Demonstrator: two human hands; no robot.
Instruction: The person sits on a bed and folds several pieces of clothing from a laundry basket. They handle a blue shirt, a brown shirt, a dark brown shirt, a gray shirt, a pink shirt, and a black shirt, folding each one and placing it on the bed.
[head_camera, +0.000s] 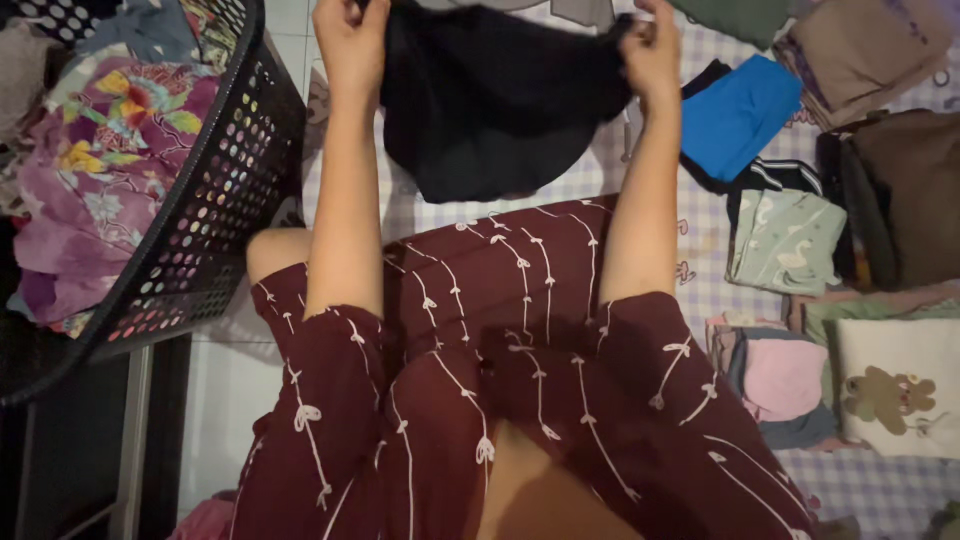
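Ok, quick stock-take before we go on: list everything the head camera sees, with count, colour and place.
Dark garment: one, black, held up between both hands over the checked cloth.
Laundry basket: one, black, perforated, at left.
Unfolded clothes: a heap, purple floral and mixed colours, inside the basket.
Checked cloth: one, pale lilac and white, spread under the piles.
Folded clothes: several piles at right, among them blue, pale green patterned, pink, brown, and white with a bear picture.
Dress: one, maroon with white pattern, worn over the lap.
Left hand: grips the garment's left edge.
Right hand: grips its right edge.
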